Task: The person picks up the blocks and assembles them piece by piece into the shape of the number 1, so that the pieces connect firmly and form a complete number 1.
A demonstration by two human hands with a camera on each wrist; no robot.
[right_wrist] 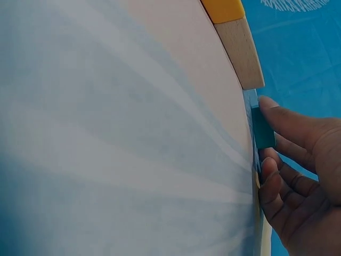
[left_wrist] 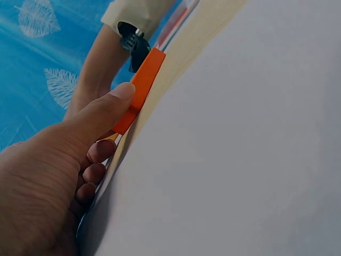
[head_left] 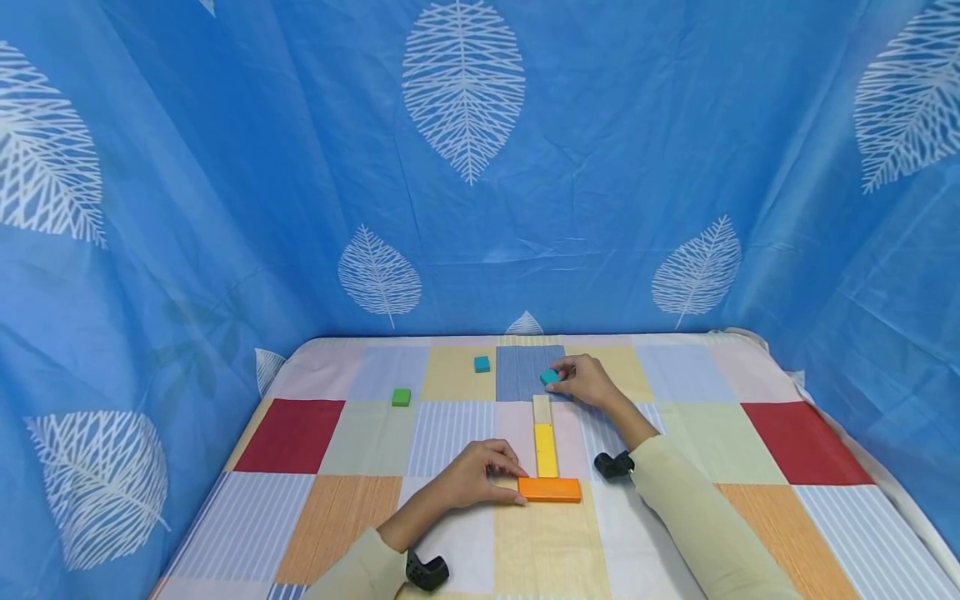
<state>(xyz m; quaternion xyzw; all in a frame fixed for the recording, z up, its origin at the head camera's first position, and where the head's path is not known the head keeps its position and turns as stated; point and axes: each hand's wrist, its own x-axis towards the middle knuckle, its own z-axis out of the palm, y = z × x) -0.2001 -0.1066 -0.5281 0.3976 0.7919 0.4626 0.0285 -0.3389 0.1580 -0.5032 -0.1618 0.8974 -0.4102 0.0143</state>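
Observation:
An orange block point(head_left: 550, 489) point(left_wrist: 146, 74) lies crosswise on the patchwork table. A yellow block point(head_left: 546, 450) point(right_wrist: 224, 9) and a plain wooden block point(head_left: 542, 408) point(right_wrist: 242, 48) run in a line away from its far side. My left hand point(head_left: 514, 485) point(left_wrist: 114, 120) holds the orange block's left end, thumb on the near side and fingers curled at the far side. Just beyond the wooden block, my right hand point(head_left: 564, 380) point(right_wrist: 269, 133) pinches a small teal block point(head_left: 550, 377) point(right_wrist: 262, 128) that rests on the cloth.
A second teal block point(head_left: 482, 363) and a green block point(head_left: 401, 397) lie apart at the far left of the table point(head_left: 787, 433). Blue leaf-print curtains point(head_left: 465, 167) close in the back and both sides. The table edges drop off left and right.

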